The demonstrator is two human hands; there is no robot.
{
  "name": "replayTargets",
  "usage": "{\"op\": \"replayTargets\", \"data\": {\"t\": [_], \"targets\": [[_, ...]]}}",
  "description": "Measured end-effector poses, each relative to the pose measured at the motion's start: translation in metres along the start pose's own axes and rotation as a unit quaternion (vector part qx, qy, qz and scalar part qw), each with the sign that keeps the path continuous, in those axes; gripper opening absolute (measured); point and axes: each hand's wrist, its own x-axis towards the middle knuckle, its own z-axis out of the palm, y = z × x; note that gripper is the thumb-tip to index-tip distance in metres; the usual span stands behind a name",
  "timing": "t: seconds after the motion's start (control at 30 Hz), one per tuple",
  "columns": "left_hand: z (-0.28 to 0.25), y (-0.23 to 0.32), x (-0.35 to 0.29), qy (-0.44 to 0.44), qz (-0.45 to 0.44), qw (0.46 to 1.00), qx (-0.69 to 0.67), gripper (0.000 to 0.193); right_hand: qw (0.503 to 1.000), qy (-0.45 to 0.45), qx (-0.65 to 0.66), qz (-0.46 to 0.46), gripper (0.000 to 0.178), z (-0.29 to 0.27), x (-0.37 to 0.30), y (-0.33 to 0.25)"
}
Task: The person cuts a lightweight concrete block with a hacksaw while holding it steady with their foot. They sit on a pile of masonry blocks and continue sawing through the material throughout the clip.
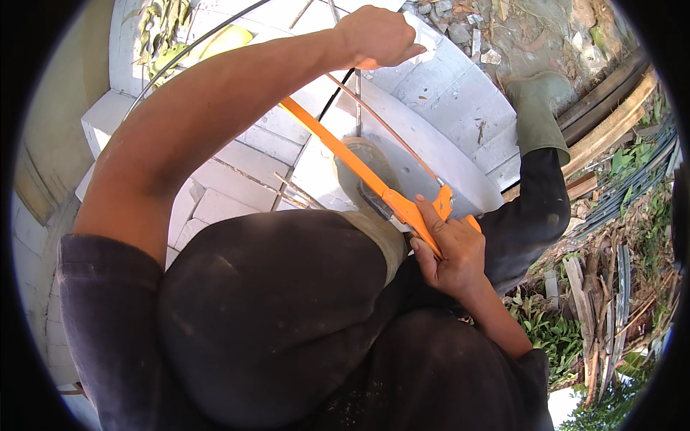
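Hacksaw (348, 156) slants forward-left from right hand (458, 251) gripping its handle (424, 231); left hand (377, 37) curled, hold unclear.

Left hand (377, 37) clenches far forward; right hand (458, 253) grips closer in

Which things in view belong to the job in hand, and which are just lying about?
Likely in use:
orange-framed hacksaw, held in the right grip
white rectangular block beneath it, possibly
Whatever the left grip may hold is hidden.

Apparently lying about:
long brown wooden planks
bundle of thin dark rods
grey broken stones
green leafy cuttings
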Motion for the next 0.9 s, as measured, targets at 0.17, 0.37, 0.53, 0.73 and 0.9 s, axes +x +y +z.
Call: {"op": "replayTargets", "data": {"t": [0.17,0.37,0.53,0.73,0.9], "targets": [[0.014,0.003,0.003,-0.019,0.004,0.999,-0.026,0.059,0.999,-0.009,0.024,0.022,0.06,-0.017,-0.014,0.0],[0.014,0.004,-0.001,-0.001,0.006,1.0,-0.019,0.061,0.999,-0.025,0.024,0.013,0.059,-0.017,0.006,0.01],[0.022,0.004,-0.001,0.067,-0.006,0.998,0.016,0.063,0.998,-0.026,0.064,-0.001,0.058,-0.021,0.019,0.017],[0.014,0.012,0.0,0.017,-0.076,0.997,-0.012,0.06,0.994,-0.043,0.096,-0.018,0.058,-0.028,0.021,0.038],[0.014,0.016,0.001,0.013,-0.228,0.971,-0.064,0.065,0.993,-0.044,0.114,0.003,0.055,-0.024,0.022,0.041]]}}
